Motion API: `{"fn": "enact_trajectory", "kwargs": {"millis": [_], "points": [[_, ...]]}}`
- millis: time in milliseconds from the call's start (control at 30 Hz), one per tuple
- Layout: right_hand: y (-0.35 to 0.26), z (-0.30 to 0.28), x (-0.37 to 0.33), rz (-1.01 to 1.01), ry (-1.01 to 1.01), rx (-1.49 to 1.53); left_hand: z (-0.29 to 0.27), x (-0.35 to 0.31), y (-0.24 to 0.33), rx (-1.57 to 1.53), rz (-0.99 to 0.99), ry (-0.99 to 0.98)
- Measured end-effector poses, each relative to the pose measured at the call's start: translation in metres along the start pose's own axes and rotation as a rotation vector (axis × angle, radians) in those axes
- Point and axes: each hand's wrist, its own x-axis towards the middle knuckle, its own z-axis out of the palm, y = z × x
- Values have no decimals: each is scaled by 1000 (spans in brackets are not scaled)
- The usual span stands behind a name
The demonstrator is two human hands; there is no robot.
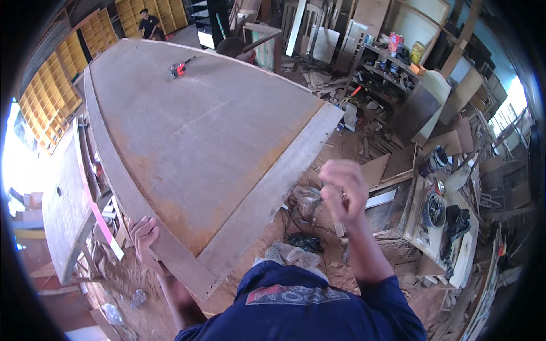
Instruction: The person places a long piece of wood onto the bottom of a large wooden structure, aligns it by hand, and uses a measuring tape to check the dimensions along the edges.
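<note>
A large, flat wooden panel (193, 131) with a raised border strip lies before me, sawdust along its inner edges. My left hand (143, 236) curls over the border at the panel's near left corner and grips it. Raised in the air to the right of the panel, my right hand (345, 190) is apart from it. Its fingers are curled in, and whatever they may hold is too small to make out. Toward the panel's far end lies a small red and black tool (177, 70), its kind unclear.
At right stands a cluttered bench (418, 233) with a bowl of small metal pieces (434, 210). Shelves (392, 68) with tins stand behind it. Wood scraps and bags litter the floor. Another curved panel (65, 204) stands left. A person (149, 25) is far back.
</note>
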Motion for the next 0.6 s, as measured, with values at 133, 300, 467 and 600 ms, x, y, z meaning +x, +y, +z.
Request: {"fn": "enact_trajectory", "kwargs": {"millis": [133,300,467,600], "points": [[73,-4,23,122,91,-25,-1,1,5,35,-27,-80],[118,18,64,176,-62,-131,-32,2,13,147,-45,-250],[170,-2,67,40,-203,-12,-52,0,65,264,-154,-230],[201,-4,78,66,-50,127,-80,-54,98,282,-472,-146]]}}
